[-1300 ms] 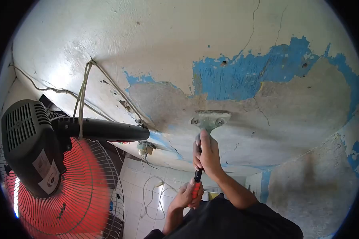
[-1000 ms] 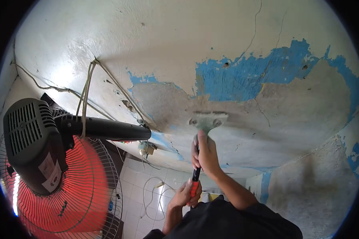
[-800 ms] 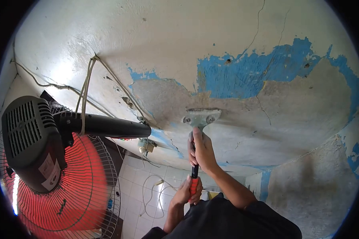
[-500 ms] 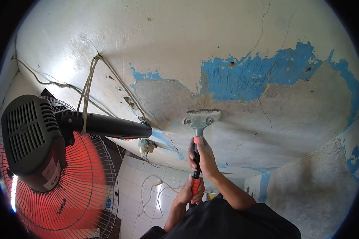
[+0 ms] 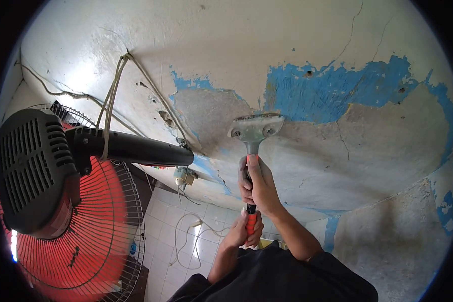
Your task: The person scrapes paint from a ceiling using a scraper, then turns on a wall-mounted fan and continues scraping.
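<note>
Both my hands grip a long-handled scraper (image 5: pixel 254 132) with a grey metal head and a red-and-black handle. My right hand (image 5: pixel 259 186) is closed round the upper handle, just below the head. Lower down, my left hand (image 5: pixel 240 231) wraps the handle's end. The blade's edge lies against the wall or very near it, at the lower left of a blue paint patch (image 5: pixel 317 95). Bare grey plaster (image 5: pixel 211 108) shows to the left of the blade and below the blue. Cream paint (image 5: pixel 226 40) covers the surface above.
A fan (image 5: pixel 70 221) with red blades and a black motor housing fills the left side. Its black pole (image 5: pixel 141 151) is tied by a cord (image 5: pixel 113 100) to the wall. A socket with a plug (image 5: pixel 183 176) sits below, and a loose cable (image 5: pixel 183 236) lies on the tiled floor (image 5: pixel 161 216).
The scraper head and both hands have moved up the wall, bringing the blade closer to the blue patch. The view has shifted slightly. Both hands keep their hold.
</note>
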Available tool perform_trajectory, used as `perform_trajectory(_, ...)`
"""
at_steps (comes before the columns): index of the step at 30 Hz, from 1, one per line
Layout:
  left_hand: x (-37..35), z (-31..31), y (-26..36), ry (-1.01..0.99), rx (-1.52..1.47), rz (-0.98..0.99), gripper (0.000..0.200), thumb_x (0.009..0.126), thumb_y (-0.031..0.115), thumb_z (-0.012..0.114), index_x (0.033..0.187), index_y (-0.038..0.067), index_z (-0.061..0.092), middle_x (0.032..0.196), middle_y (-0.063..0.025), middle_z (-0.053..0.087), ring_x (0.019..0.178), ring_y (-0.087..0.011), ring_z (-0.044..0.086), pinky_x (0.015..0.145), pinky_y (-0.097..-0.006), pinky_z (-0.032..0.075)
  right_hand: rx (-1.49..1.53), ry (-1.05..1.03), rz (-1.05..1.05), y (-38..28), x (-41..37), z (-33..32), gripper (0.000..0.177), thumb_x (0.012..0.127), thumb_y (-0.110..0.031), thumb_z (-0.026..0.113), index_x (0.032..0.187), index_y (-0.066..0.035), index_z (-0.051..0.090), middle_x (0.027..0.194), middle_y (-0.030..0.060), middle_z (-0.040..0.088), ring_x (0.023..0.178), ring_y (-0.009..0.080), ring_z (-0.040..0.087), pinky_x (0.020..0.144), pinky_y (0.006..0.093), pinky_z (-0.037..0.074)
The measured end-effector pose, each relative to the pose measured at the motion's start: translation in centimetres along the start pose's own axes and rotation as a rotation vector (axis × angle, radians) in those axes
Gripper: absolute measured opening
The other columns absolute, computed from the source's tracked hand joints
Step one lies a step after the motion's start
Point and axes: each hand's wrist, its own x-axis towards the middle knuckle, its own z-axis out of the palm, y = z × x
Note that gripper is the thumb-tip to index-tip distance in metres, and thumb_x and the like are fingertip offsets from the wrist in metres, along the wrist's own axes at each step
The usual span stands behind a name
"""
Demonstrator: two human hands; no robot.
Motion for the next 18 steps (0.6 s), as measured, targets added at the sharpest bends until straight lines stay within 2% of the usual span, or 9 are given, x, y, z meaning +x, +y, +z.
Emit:
perform_trajectory(3, -0.7, -1.1, -2.1, 0.023, -0.054, -0.048, 0.062, 0.098, 0.063, 0.021, 0.08, 0.007, 0.04, 0.049, -0.0012, 0.036, 0.033, -0.0111, 0.035, 0.038, -0.027, 0.039, 0.01, 0.026, 0.061, 2.4, -0.9, -1.6, 0.041, 0.102, -0.048, 0.037, 0.088, -0.009, 0.042, 0.058, -0.0032, 0.035, 0.04, 0.0053, 0.031, 0.035, 0.0219, 0.025)
perform_trajectory(6, -0.6, -3.0, -5.6, 0.041, 0.018, -0.116, 0.061, 0.098, 0.062, 0.021, 0.078, 0.007, 0.04, 0.05, -0.0015, 0.037, 0.034, -0.0112, 0.036, 0.04, -0.0275, 0.041, 0.031, 0.063, 0.07, 6.5, -2.0, -5.2, 0.043, 0.102, -0.049, 0.036, 0.089, -0.008, 0.044, 0.058, -0.0034, 0.035, 0.04, 0.0054, 0.03, 0.035, 0.0222, 0.025)
perform_trajectory(7, -0.1, -3.6, -6.9, 0.067, 0.081, -0.151, 0.065, 0.093, 0.07, 0.025, 0.078, 0.009, 0.04, 0.051, -0.0002, 0.036, 0.037, -0.0116, 0.037, 0.042, -0.0291, 0.041, 0.022, 0.103, 0.073, 7.4, -2.5, -6.3, 0.044, 0.102, -0.049, 0.035, 0.09, -0.008, 0.044, 0.058, -0.0034, 0.035, 0.039, 0.0054, 0.03, 0.035, 0.0222, 0.025)
perform_trajectory(8, 0.3, -4.1, -8.0, 0.051, 0.087, -0.15, 0.065, 0.093, 0.07, 0.025, 0.078, 0.009, 0.04, 0.051, -0.0002, 0.036, 0.037, -0.0116, 0.037, 0.042, -0.029, 0.041, 0.012, 0.143, 0.078, 8.0, -2.9, -7.0, 0.044, 0.102, -0.049, 0.035, 0.09, -0.008, 0.044, 0.058, -0.0035, 0.034, 0.039, 0.0053, 0.03, 0.035, 0.0222, 0.025)
perform_trajectory(11, 2.4, -3.3, -7.5, -0.006, 0.145, -0.119, 0.065, 0.093, 0.07, 0.026, 0.077, 0.009, 0.04, 0.052, -0.0006, 0.036, 0.038, -0.0118, 0.038, 0.043, -0.0286, 0.042, -0.041, 0.129, -0.033, 5.5, -2.8, -7.3, 0.046, 0.101, -0.05, 0.035, 0.09, -0.007, 0.044, 0.057, -0.0033, 0.035, 0.038, 0.0054, 0.031, 0.034, 0.0213, 0.027)
perform_trajectory(14, 3.2, 0.0, -4.6, -0.043, 0.174, -0.069, 0.06, 0.098, 0.061, 0.027, 0.079, 0.006, 0.042, 0.051, -0.0016, 0.04, 0.039, -0.0122, 0.038, 0.043, -0.0274, 0.039, -0.05, 0.103, -0.111, 1.2, -3.2, -6.7, 0.046, 0.101, -0.05, 0.035, 0.091, -0.007, 0.044, 0.057, -0.0024, 0.037, 0.038, 0.0059, 0.033, 0.034, 0.0212, 0.03)
perform_trajectory(16, 3.3, 0.2, -4.8, -0.209, 0.045, -0.082, 0.06, 0.097, 0.062, 0.029, 0.079, 0.007, 0.043, 0.052, -0.0014, 0.041, 0.041, -0.0121, 0.038, 0.045, -0.0273, 0.039, -0.027, 0.086, -0.127, -0.5, -3.7, -6.5, 0.045, 0.102, -0.05, 0.035, 0.092, -0.006, 0.044, 0.056, -0.0018, 0.037, 0.038, 0.0063, 0.033, 0.034, 0.0216, 0.031)
perform_trajectory(18, 4.0, -0.1, -6.1, -0.335, -0.08, -0.114, 0.061, 0.096, 0.064, 0.031, 0.078, 0.007, 0.044, 0.054, -0.0011, 0.042, 0.043, -0.0118, 0.039, 0.048, -0.0272, 0.039, -0.035, 0.083, -0.088, 0.6, -4.3, -7.9, 0.044, 0.102, -0.049, 0.035, 0.094, -0.007, 0.044, 0.058, -0.0008, 0.038, 0.038, 0.0068, 0.032, 0.034, 0.0225, 0.031)
